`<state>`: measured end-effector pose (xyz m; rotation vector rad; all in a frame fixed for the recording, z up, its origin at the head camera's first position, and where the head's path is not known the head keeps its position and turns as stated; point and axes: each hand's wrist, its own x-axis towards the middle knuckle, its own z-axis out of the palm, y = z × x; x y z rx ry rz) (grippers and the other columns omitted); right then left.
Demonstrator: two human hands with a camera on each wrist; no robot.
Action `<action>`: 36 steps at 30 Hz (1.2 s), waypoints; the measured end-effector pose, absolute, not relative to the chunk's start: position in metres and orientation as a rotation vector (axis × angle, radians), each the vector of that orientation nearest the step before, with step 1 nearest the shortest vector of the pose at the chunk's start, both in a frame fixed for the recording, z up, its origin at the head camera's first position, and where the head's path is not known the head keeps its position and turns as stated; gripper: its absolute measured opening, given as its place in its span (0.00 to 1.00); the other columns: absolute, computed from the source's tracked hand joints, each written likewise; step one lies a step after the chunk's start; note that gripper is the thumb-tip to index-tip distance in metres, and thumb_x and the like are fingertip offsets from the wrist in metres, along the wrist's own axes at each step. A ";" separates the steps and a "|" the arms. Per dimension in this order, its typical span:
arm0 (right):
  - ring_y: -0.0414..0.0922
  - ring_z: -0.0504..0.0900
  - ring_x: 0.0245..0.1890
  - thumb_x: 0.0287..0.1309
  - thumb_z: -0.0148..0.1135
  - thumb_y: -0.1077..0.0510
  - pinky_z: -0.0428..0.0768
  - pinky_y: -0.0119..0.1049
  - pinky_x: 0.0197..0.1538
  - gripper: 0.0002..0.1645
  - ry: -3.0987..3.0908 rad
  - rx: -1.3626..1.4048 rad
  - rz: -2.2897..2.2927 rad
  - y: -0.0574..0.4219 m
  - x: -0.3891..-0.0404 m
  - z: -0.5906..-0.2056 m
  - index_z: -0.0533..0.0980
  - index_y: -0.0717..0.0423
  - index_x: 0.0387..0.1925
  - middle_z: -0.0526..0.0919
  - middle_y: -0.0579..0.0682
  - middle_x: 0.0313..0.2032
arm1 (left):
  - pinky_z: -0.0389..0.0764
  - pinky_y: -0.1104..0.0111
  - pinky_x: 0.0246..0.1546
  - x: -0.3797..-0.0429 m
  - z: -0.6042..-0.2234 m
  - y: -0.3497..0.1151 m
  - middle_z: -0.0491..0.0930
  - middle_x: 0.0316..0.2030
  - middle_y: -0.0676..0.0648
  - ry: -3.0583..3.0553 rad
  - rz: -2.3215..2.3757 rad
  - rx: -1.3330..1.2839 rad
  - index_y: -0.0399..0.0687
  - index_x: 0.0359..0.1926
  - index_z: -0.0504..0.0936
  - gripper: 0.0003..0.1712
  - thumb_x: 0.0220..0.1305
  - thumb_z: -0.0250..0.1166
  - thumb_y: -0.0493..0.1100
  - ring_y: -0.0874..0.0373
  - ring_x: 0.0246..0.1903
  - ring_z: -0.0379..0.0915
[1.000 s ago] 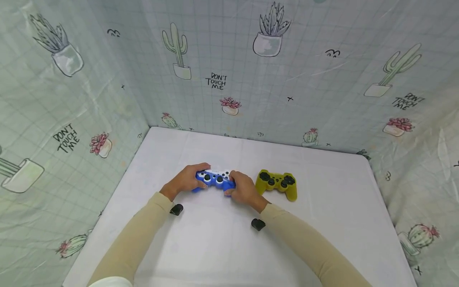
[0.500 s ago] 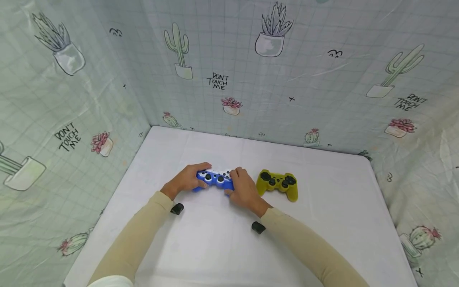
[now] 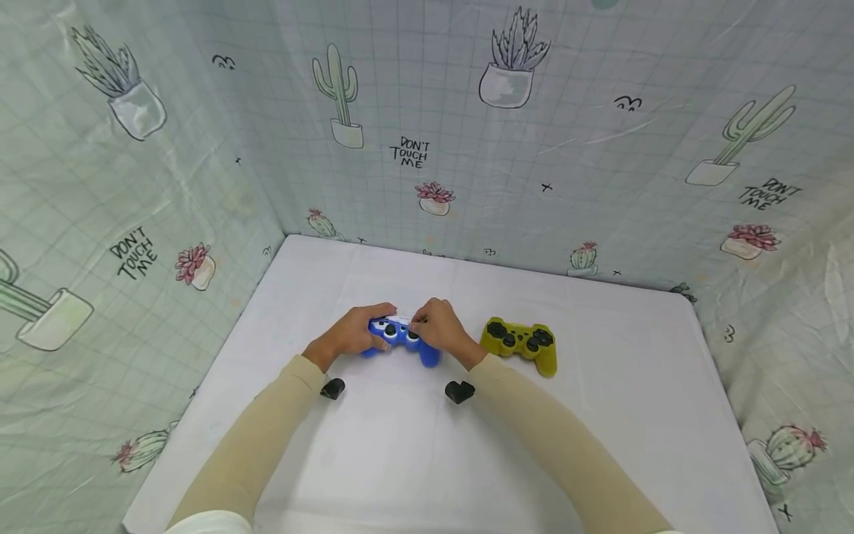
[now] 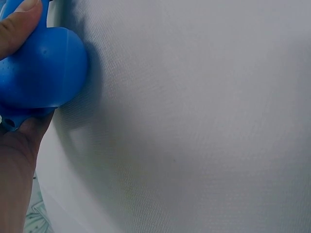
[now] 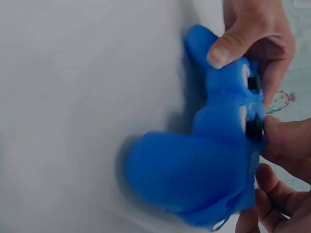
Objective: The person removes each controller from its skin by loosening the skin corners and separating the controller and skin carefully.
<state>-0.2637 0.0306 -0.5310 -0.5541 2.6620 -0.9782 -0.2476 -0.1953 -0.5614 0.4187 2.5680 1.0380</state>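
From where I stand, the left hand [image 3: 356, 330] grips the left end of a blue-and-white game controller [image 3: 402, 321], its thumb pressed on the near side and its fingers round the far side. The right hand [image 3: 442, 326] is bunched narrow over the controller's right end, thumb and fingertips at the edge beside the right thumbstick [image 5: 253, 127]; whether they pinch the rim itself I can't make out. The controller sits face up on the white surface [image 3: 360, 460], left of the middle, in a rubbery blue cover [image 5: 194, 165] that hugs the near grips, while white shows along the far part of its face. The right-wrist view has a lip of that cover standing loose at the right end

I'd judge the step in hand to be working the cover's edge at that right corner; on or off, I can't tell. The next move seems to call for a steady left hold while the right fingers get under the rim and ease it evenly, without tearing it

Just right of the right wrist lies a yellow controller [image 3: 520, 341] with black sticks and buttons, untouched. Beyond the surface's far edge hangs a cactus-print curtain [image 3: 460, 148]
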 end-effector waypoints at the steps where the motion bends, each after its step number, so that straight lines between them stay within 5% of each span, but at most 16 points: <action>1: 0.48 0.82 0.44 0.66 0.69 0.60 0.83 0.43 0.51 0.09 2.654 -0.537 -0.968 0.028 -0.265 -0.529 0.90 0.61 0.38 0.88 0.55 0.40 | 0.62 0.46 0.78 -0.247 -0.561 -0.196 0.69 0.76 0.43 2.570 1.038 0.426 0.48 0.76 0.70 0.45 0.58 0.78 0.41 0.42 0.78 0.61; 8: 0.46 0.84 0.35 0.64 0.67 0.60 0.86 0.37 0.41 0.09 2.669 -0.433 -0.818 0.015 -0.269 -0.519 0.89 0.61 0.33 0.91 0.53 0.32 | 0.61 0.45 0.79 -0.246 -0.558 -0.195 0.67 0.77 0.43 2.551 1.084 0.419 0.46 0.76 0.70 0.45 0.58 0.77 0.40 0.41 0.78 0.59; 22: 0.55 0.73 0.59 0.72 0.57 0.57 0.75 0.51 0.68 0.22 2.380 -0.114 -0.851 0.006 -0.281 -0.510 0.75 0.66 0.60 0.82 0.59 0.57 | 0.60 0.46 0.79 -0.244 -0.555 -0.194 0.66 0.78 0.43 2.547 1.058 0.422 0.46 0.75 0.71 0.45 0.58 0.78 0.40 0.41 0.79 0.59; 32: 0.50 0.78 0.47 0.74 0.54 0.58 0.81 0.48 0.63 0.23 2.323 -0.090 -0.898 0.008 -0.276 -0.507 0.72 0.67 0.64 0.81 0.59 0.54 | 0.60 0.46 0.79 -0.243 -0.553 -0.191 0.66 0.78 0.44 2.549 1.040 0.413 0.47 0.76 0.70 0.45 0.59 0.77 0.39 0.41 0.79 0.59; 36: 0.47 0.79 0.43 0.74 0.57 0.57 0.82 0.45 0.57 0.19 2.334 -0.149 -0.934 0.011 -0.269 -0.508 0.78 0.66 0.57 0.83 0.56 0.47 | 0.60 0.47 0.79 -0.243 -0.553 -0.190 0.67 0.77 0.44 2.550 1.038 0.397 0.47 0.76 0.70 0.45 0.58 0.78 0.39 0.42 0.79 0.59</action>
